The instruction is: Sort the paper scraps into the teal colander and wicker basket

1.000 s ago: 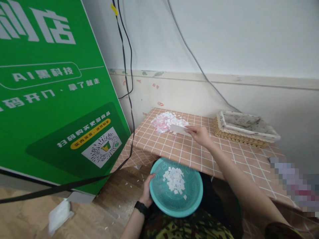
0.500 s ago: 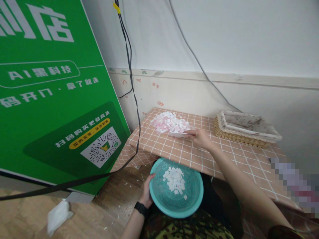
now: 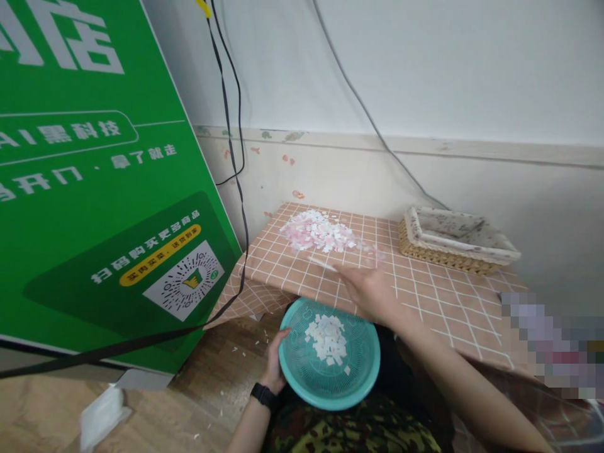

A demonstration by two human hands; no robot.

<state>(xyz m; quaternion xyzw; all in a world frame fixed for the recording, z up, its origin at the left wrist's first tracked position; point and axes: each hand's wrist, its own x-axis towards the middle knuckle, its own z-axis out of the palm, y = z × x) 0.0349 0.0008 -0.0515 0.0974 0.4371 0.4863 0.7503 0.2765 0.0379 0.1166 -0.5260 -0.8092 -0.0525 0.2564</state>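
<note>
My left hand (image 3: 274,363), with a black band on its wrist, grips the left rim of a teal plastic colander (image 3: 325,390) just below the table's front edge. Small white paper pieces (image 3: 328,340) lie in the colander's middle. Over the table, my right hand (image 3: 370,290) is closed on a thin white card-like piece (image 3: 321,262), seen nearly edge-on. Its exact kind is unclear. Just beyond it, a heap of white and pink paper scraps (image 3: 317,230) lies on the checked cloth, with a few pink bits trailing to the right.
A lined wicker basket (image 3: 443,259) stands at the table's back right. The brown checked tablecloth (image 3: 419,296) reaches the wall. At left is a large green panel (image 3: 94,226), with a black strap (image 3: 241,251) hanging before it. A white plastic bag (image 3: 104,415) lies on the floor.
My right hand has drawn the white piece away from the heap, toward the table's front edge. Pink bits now show where the hand was. The left hand still holds the colander; the view shifted slightly.
</note>
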